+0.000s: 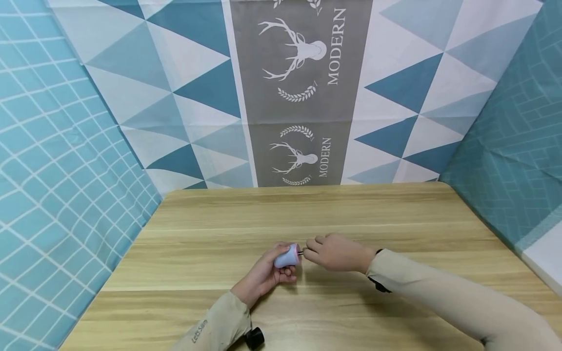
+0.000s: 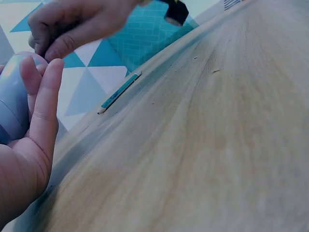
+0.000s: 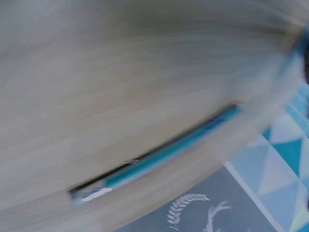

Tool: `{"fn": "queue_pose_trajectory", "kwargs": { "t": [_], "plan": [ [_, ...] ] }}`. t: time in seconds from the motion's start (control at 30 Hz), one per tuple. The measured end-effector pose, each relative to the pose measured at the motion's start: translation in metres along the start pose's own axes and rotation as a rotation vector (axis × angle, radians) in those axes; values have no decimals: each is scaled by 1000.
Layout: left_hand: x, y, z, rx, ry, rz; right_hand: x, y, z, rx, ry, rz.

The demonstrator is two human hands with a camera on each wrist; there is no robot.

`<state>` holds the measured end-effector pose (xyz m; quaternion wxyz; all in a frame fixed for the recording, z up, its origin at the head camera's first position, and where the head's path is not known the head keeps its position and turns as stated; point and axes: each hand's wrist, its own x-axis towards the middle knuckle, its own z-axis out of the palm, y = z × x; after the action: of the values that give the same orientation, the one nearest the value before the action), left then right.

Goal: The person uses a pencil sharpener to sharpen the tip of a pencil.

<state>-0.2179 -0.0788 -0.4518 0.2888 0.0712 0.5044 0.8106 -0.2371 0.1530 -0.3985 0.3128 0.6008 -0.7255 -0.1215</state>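
My left hand (image 1: 269, 273) holds a smooth, rounded light-blue barrel (image 1: 286, 257) with a pink rim, tilted above the table. Its thumb lies along the upper side; in the left wrist view two fingers stand up beside the barrel (image 2: 13, 104). From the pink end sticks a short, thin dark rod (image 1: 300, 253). My right hand (image 1: 335, 252) pinches at the outer end of this rod, its fingers curled and partly hiding it. On the table lies a teal pencil (image 2: 120, 93), seen also in the blurred right wrist view as a teal pencil (image 3: 169, 152).
The wooden table (image 1: 197, 263) stretches under both hands. Patterned cloth (image 1: 298, 97) hangs behind its far edge, with blue tiled cloth (image 1: 66, 146) at the left. A white surface (image 1: 544, 258) stands at the right edge.
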Motion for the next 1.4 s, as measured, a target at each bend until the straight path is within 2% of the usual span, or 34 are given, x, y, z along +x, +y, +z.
{"fn": "queue_pose_trajectory", "kwargs": {
  "t": [0.07,0.13,0.17,0.23,0.3,0.4,0.53,0.6,0.67,0.77,0.9,0.97,1.0,1.03,1.1,1.23,1.3,1.37,1.4],
  "plan": [
    [0,0,1,9,16,1,-2,-2,7,-72,32,-13],
    [0,-1,2,24,32,1,-3,-7,12,-2,38,33],
    [0,-1,3,33,38,2,-3,-10,12,78,27,73],
    [0,-2,4,52,51,4,-3,-17,12,297,-6,183],
    [0,-2,4,74,59,5,0,-23,9,571,-36,330],
    [0,-3,4,100,62,7,6,-26,2,977,-105,588],
    [1,-3,3,113,54,13,11,-20,-4,1585,-211,946],
    [0,-3,3,119,36,16,11,-17,-5,1833,-276,1091],
    [-1,-4,4,126,12,19,8,-15,-5,1979,-347,1176],
    [-3,-4,5,143,-22,42,4,-11,-7,2071,-395,1180],
    [-3,-4,5,147,-73,91,1,-6,-12,2004,-352,1111],
    [-2,-4,4,148,-109,110,-1,-4,-15,1867,-302,1066],
    [-1,-4,3,149,-124,120,-2,-3,-16,1765,-270,1022],
    [-1,-4,3,151,-137,133,-3,-2,-17,1648,-240,953],
    [-2,-4,3,146,-136,156,-4,-2,-18,1336,-167,765],
    [-3,-3,3,125,-102,200,-8,-2,-15,559,1,331],
    [-3,-3,4,119,-93,214,-8,-3,-11,234,64,187],
    [-4,-2,4,122,-99,222,-7,-4,-7,12,101,87],
    [-4,-2,4,125,-104,227,-6,-6,-5,-43,114,61]
  ]
}}
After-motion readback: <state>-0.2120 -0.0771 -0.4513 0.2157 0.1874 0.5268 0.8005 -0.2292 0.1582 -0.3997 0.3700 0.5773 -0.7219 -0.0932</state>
